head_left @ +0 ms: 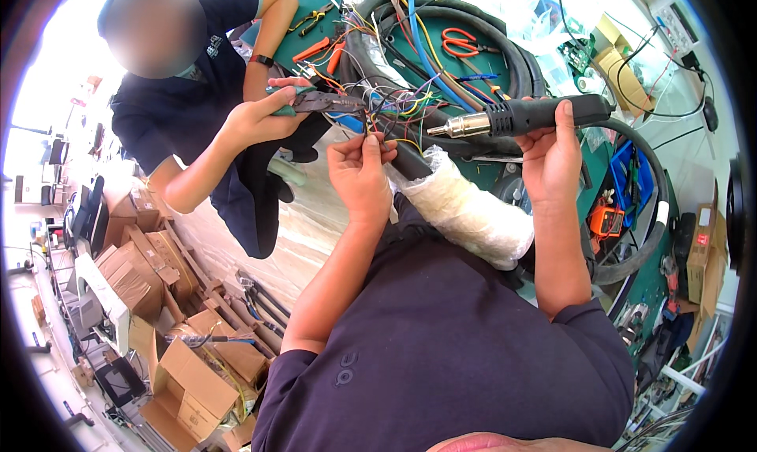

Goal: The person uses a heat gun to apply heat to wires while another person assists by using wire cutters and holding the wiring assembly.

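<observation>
My right hand (550, 164) is closed round a black hot air gun (516, 119), whose metal nozzle points left toward a tangle of thin coloured wires (410, 101). Below the wires, my left hand (361, 172) pinches a thin wire between thumb and fingers. Close above it are the dark jaws of green-handled pliers (327, 102), gripped by a co-worker's hand (260, 121). A thick black cable end (410, 162) comes out of a bundle wrapped in clear plastic (473, 207), between my forearms.
Coiled black cable (516, 46) covers much of the green table (315, 6). Red-handled scissors (460, 42) lie inside the coil. At right are a blue tray (631, 176) with tools and an orange meter (605, 219). Cardboard boxes (189, 381) stand on the floor at lower left.
</observation>
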Demonstrator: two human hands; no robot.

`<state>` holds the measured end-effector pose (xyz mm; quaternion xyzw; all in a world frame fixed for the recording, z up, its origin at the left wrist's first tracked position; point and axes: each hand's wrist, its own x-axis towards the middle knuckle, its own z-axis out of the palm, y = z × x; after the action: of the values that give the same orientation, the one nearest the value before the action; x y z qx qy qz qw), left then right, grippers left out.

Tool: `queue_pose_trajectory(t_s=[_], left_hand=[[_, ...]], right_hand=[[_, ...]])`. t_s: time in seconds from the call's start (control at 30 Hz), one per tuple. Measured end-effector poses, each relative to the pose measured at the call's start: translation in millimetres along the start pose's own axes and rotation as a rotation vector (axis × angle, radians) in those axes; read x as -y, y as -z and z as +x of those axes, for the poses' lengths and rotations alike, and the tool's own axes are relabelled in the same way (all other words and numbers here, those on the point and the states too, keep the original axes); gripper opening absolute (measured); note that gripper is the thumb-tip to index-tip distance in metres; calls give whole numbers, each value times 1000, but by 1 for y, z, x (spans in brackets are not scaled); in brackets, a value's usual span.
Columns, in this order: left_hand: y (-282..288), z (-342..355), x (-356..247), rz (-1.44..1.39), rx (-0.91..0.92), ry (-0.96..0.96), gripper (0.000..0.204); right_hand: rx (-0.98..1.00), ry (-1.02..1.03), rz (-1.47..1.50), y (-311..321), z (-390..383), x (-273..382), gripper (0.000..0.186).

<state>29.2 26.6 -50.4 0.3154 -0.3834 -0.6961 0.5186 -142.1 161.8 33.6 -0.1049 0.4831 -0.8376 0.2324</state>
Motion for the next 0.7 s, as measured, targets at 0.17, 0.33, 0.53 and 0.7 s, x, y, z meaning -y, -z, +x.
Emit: queue_pose_trajectory(t_s=[0.17, 0.33, 0.53, 0.7], left_hand=[[0, 0, -1, 12, 3, -4, 16], [1, 0, 2, 1, 10, -21, 16], [1, -3, -1, 26, 3, -1, 16], [0, -3, -2, 6, 10, -10, 16]], right_hand=[[11, -16, 17, -2, -3, 1, 34], [0, -20, 5, -2, -3, 0, 34], [-60, -22, 30, -1, -4, -3, 33], [-47, -41, 36, 2, -2, -4, 33]])
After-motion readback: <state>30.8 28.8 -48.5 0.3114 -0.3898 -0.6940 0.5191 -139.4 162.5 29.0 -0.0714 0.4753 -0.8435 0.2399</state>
